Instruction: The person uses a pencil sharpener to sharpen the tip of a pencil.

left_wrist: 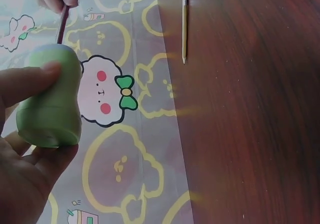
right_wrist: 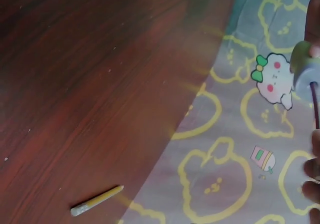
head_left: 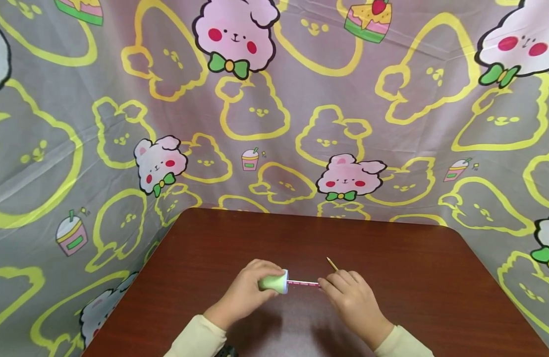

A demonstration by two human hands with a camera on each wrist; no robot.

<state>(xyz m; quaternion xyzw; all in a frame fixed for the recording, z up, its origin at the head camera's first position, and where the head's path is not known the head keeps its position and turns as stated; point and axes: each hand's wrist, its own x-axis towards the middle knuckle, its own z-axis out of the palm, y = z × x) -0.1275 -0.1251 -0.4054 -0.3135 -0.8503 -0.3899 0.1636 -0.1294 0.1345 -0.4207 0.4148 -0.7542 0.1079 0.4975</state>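
Note:
My left hand [head_left: 243, 290] grips a light green pencil sharpener [head_left: 273, 283] with a pale blue end, held above the table. In the left wrist view the green sharpener [left_wrist: 52, 101] shows a narrowed waist, with the thumb across its side. A pink-and-white patterned pencil [head_left: 303, 283] stands with one end in the hole of the blue face. Pinched in the fingers of my right hand [head_left: 356, 302] is that pencil's other end. In the right wrist view the dark pencil [right_wrist: 315, 103] meets the blue end at its hole; most of the right hand lies outside that frame.
On the brown wooden table [head_left: 239, 238] lies a short yellow pencil [head_left: 332, 264], just beyond the right hand. Grey cloth [head_left: 274, 148] with cartoon rabbits hangs along the table's back and sides. A dark object [head_left: 226, 351] shows partly at the bottom edge, near the left sleeve.

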